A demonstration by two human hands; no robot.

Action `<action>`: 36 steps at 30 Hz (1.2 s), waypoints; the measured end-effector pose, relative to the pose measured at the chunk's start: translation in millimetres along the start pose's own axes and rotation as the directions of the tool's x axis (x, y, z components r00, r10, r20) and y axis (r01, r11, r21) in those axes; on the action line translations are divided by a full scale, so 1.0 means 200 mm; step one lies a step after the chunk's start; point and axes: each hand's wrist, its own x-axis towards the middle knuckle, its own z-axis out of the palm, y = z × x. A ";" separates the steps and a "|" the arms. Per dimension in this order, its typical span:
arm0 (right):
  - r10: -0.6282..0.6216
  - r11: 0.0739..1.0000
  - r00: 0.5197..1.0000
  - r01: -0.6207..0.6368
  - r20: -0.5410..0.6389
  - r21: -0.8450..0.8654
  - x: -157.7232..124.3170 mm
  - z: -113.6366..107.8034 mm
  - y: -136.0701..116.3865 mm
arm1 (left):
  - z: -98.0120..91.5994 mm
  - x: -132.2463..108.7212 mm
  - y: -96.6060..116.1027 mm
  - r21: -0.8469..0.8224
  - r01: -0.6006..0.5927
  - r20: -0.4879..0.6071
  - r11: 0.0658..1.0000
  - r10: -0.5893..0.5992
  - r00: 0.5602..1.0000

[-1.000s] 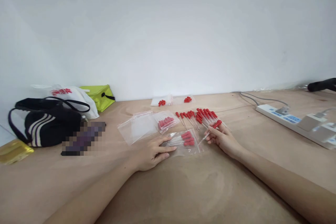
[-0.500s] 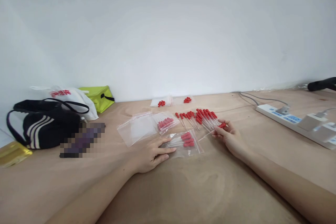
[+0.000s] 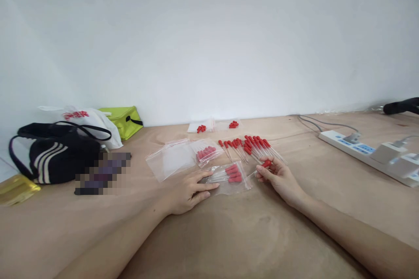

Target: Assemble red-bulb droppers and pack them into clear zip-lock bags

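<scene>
My left hand (image 3: 188,192) lies flat on the wooden table, fingers spread, pressing the left edge of a clear zip bag (image 3: 229,178) that holds several red-capped droppers. My right hand (image 3: 279,178) pinches one red-capped dropper (image 3: 264,165), its glass tip pointing at the bag's right-hand opening. Behind it, a row of several loose red-capped droppers (image 3: 252,146) lies on the table. A filled bag (image 3: 206,152) and an empty clear bag (image 3: 170,159) lie to the left of the row.
Two more small bags with red caps (image 3: 216,125) sit near the wall. A black striped bag (image 3: 54,152), white plastic bag (image 3: 88,122) and green pouch (image 3: 122,120) stand at left. A white power strip (image 3: 369,152) with plugs lies at right.
My right hand went out to the right end of the loose row, then came back leftward with one dropper toward the bag's mouth. My left hand stayed put.
</scene>
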 end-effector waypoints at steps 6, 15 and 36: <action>0.197 0.978 0.978 -0.201 0.070 0.060 -0.01 0.00 0.02 | 0.00 -0.01 -0.01 0.012 0.004 0.004 1.000 -0.004 1.000; 0.106 0.986 0.965 -0.071 0.241 -0.147 -0.02 0.04 0.03 | -0.02 0.01 0.01 0.032 -0.008 0.011 0.999 0.008 1.000; 0.038 0.934 0.991 0.010 0.127 -0.356 -0.07 0.11 0.01 | 0.01 0.00 -0.01 -0.016 -0.001 -0.032 1.000 0.000 0.999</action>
